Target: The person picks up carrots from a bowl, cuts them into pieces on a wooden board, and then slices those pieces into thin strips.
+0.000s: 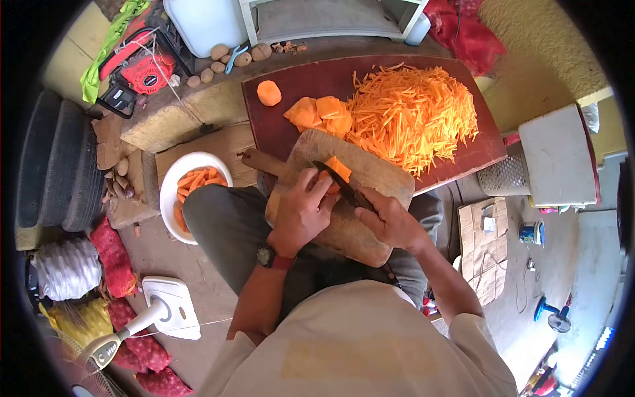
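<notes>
My right hand (391, 221) is wrapped round the handle of a dark-bladed knife (336, 175). Its blade lies against an orange carrot piece (338, 168) on the wooden cutting board (370, 178). With bent fingers, my left hand (301, 212) holds carrot on the board just left of the blade; the fingers partly hide it. The board rests across my lap, its handle pointing left. Beyond it, on a dark red table (317, 76), lie a big heap of carrot strips (417, 116), some carrot slabs (317, 114) and a round carrot chunk (269, 93).
To the left, a white basin (169, 218) holds several carrots. Red generator (149, 74), stacked tires (69, 162) and a white pedestal fan base (172, 308) stand further left. Potatoes (218, 51) line the ledge. Flattened cardboard (483, 248) lies at right, below a white box (559, 159).
</notes>
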Motion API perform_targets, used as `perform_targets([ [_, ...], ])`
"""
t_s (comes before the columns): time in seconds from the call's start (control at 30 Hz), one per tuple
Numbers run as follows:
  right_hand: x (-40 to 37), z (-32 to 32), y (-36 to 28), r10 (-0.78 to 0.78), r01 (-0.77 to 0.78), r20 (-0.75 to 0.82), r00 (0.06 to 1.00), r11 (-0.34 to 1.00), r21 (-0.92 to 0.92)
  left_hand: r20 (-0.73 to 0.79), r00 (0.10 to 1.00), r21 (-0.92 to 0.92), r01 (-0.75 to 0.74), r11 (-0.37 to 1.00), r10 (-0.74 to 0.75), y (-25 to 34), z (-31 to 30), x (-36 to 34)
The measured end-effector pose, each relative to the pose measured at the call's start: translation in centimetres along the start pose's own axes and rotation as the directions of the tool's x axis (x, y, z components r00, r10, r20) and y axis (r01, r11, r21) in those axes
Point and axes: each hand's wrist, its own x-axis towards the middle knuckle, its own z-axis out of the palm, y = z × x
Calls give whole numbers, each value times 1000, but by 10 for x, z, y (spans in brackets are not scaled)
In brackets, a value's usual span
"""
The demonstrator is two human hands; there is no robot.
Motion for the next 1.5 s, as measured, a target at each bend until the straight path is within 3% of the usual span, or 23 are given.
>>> perform_targets([
  [0.2, -3, 6, 5, -53, 51, -55, 997, 998, -24, 21, 1000, 36, -7, 999, 7, -1, 0, 3],
  [0.3, -1, 3, 7, -39, 38, -44, 998, 999, -28, -40, 994, 64, -96, 993, 99, 0, 2, 6],
  [0.43, -3, 3, 3, 60, -61, -12, 998, 996, -70, -40, 996, 46, -84, 995, 85, 4, 1, 8],
  [0.73, -2, 8, 6, -118, 110, -94, 989, 991, -78, 10, 1000, 100, -11, 995, 10, 7, 2, 9],
  [0.83, -5, 5, 0, -12, 9, -45, 999, 997, -72, 2, 1000, 124, -16, 992, 16, 13, 3, 9],
  [0.93, -4, 9, 7, -21, 13, -54, 998, 989, -147, 21, 998, 143, -68, 987, 66, 14, 4, 10],
  [1.07, -7, 7, -1, -25, 16, -54, 998, 987, -162, 51, 998, 160, -33, 987, 25, 20, 5, 8],
  [1.5, 0, 20, 20, -100, 85, -120, 988, 988, -128, 56, 998, 215, -16, 976, 4, 24, 14, 2],
])
